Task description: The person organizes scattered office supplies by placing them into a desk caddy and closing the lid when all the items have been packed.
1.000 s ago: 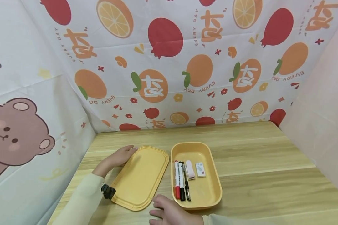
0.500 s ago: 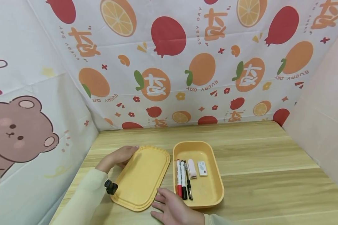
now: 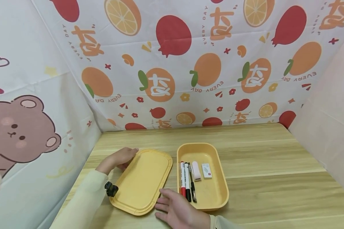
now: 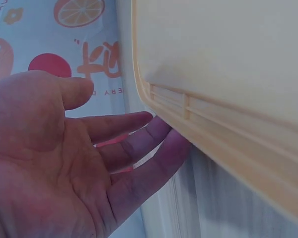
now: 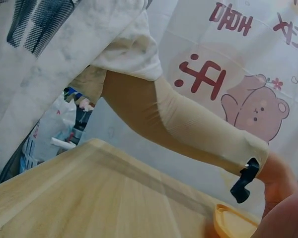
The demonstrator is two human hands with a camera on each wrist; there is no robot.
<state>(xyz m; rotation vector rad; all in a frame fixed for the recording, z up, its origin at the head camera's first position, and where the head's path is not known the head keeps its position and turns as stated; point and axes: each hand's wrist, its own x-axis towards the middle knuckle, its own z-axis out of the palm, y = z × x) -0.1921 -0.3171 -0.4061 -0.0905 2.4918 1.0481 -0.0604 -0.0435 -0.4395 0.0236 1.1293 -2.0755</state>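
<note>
A yellow rectangular lid (image 3: pixel 144 181) with rounded corners lies left of the matching yellow box. My left hand (image 3: pixel 121 158) is at its left edge; in the left wrist view the extended fingers (image 4: pixel 139 181) reach just under the raised rim, with the thumb apart. My right hand (image 3: pixel 179 208) lies at the lid's near right edge, palm turned inward, fingers loosely extended and thumb tip close to the rim. The open box (image 3: pixel 215 194) holds a red marker (image 3: pixel 182 178), a black marker (image 3: pixel 187 183), a black pen (image 3: pixel 192 184), a pink stapler-like item (image 3: pixel 196 171) and a white eraser (image 3: pixel 206 171).
The wooden table (image 3: pixel 263 178) runs back to a fruit-printed cloth (image 3: pixel 172 79). A bear-printed cloth (image 3: pixel 40 127) hangs at the left, and a plain pale cloth (image 3: pixel 329 127) at the right. A black wrist camera (image 3: pixel 111 189) sits over the left sleeve.
The right hand has turned its palm more inward and closed up to the lid's right edge. The lid has shifted slightly left relative to the box. The box's contents look unchanged.
</note>
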